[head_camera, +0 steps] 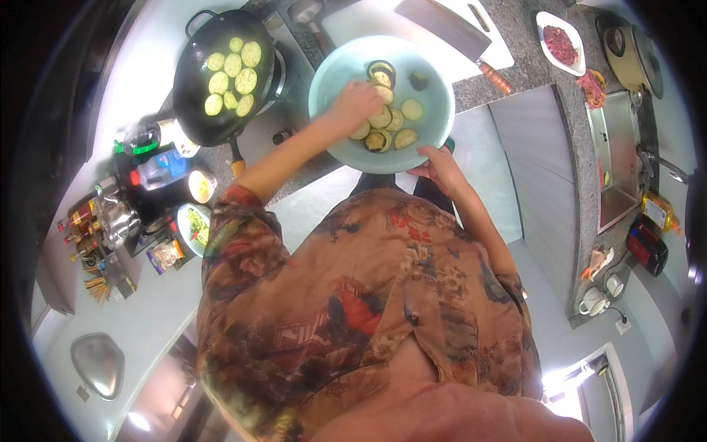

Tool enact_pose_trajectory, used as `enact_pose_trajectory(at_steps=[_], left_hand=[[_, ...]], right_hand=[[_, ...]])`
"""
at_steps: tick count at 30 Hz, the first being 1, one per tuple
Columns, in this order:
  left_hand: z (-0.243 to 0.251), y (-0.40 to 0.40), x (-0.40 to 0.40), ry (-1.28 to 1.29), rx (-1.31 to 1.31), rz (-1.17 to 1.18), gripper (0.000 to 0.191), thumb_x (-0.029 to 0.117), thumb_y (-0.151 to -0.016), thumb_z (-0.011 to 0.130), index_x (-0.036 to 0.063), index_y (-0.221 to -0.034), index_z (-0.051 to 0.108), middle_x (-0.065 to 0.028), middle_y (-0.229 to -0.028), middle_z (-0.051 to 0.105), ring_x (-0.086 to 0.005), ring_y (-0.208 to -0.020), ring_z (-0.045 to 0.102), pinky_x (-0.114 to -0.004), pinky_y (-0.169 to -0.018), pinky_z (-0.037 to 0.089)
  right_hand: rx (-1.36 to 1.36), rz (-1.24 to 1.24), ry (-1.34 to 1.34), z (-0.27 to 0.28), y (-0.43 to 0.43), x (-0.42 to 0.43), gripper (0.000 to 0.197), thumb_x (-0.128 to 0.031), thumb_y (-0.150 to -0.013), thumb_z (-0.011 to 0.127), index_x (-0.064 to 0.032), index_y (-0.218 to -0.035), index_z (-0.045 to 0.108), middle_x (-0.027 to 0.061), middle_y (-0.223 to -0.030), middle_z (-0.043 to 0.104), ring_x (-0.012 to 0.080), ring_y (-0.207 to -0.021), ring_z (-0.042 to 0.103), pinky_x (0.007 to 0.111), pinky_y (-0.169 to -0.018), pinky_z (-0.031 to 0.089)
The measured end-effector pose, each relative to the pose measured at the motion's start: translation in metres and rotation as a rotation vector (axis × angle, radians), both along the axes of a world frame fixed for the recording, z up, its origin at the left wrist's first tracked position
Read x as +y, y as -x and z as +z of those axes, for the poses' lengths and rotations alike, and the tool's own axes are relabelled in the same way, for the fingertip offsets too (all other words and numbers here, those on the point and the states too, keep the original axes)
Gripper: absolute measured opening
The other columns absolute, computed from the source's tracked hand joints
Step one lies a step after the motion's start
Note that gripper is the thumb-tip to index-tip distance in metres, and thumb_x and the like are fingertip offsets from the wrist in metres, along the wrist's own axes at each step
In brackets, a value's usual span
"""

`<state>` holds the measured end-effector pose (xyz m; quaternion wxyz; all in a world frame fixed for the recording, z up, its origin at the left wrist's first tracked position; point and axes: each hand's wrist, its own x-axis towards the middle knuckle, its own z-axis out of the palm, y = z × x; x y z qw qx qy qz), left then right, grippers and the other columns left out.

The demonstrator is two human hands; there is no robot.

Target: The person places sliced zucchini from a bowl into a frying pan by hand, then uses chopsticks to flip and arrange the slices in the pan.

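A pale blue-green basin (326,83) with several eggplant slices (412,109) inside is before me. My right hand (440,167) grips its near right rim, the thumb on the rim and the fingers beneath. Reaching into the basin, my left hand (359,105) has curled fingers against the slices near the middle. Its fingertips are partly hidden, so whether a slice is pinched I cannot tell. To the left a black wok (193,105) sits over the stove (298,66), with several pale green eggplant rounds (233,65) spread flat in it.
A cleaver (447,27) rests on a white cutting board (364,25) behind the basin. A dish of chopped red meat (559,46) and a metal sink (621,193) are at right. Bottles, a blue-labelled jug (163,170) and a bowl of cut greens (196,229) crowd the left.
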<state>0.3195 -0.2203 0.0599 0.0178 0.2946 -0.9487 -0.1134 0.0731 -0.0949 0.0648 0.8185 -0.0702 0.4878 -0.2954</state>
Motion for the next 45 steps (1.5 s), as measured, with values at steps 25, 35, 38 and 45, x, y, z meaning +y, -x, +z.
enact_pose_trajectory(at_steps=[25,35,38,45], left_hand=[[0.004,0.008,0.018,-0.036,-0.032,0.170,0.026,0.011,-0.082,0.054,0.0104,-0.106,0.063,-0.0113,-0.102,0.056,-0.0298,-0.100,0.054,-0.043,-0.083,0.043],[-0.005,0.010,0.025,-0.123,-0.002,0.228,0.024,0.010,-0.082,0.056,0.0101,-0.103,0.065,-0.0146,-0.098,0.056,-0.0338,-0.096,0.056,-0.044,-0.082,0.046],[0.015,-0.009,0.020,-0.360,0.084,0.321,0.021,0.012,-0.084,0.058,0.0072,-0.102,0.066,-0.0148,-0.098,0.058,-0.0339,-0.099,0.057,-0.042,-0.085,0.047],[0.111,-0.165,-0.043,-0.055,0.435,1.068,0.029,0.014,-0.088,0.062,0.0015,-0.114,0.065,-0.0149,-0.103,0.068,-0.0278,-0.094,0.066,-0.035,-0.083,0.051]], right_hand=[[-0.009,-0.006,0.017,0.004,-0.002,0.000,0.042,-0.016,-0.091,0.053,0.0115,-0.123,0.046,0.0204,-0.116,0.059,0.0301,-0.102,0.064,0.041,-0.083,0.058],[-0.014,0.035,0.107,0.004,-0.003,0.000,0.043,-0.017,-0.091,0.051,0.0104,-0.124,0.047,0.0184,-0.120,0.058,0.0303,-0.105,0.062,0.042,-0.083,0.058],[-0.039,0.077,0.106,0.005,-0.003,-0.003,0.042,-0.018,-0.092,0.050,0.0112,-0.123,0.048,0.0189,-0.118,0.059,0.0292,-0.104,0.063,0.042,-0.086,0.056],[-0.018,0.051,0.108,0.015,-0.007,-0.003,0.044,-0.019,-0.093,0.049,0.0122,-0.124,0.047,0.0196,-0.118,0.059,0.0292,-0.103,0.064,0.040,-0.084,0.057]])
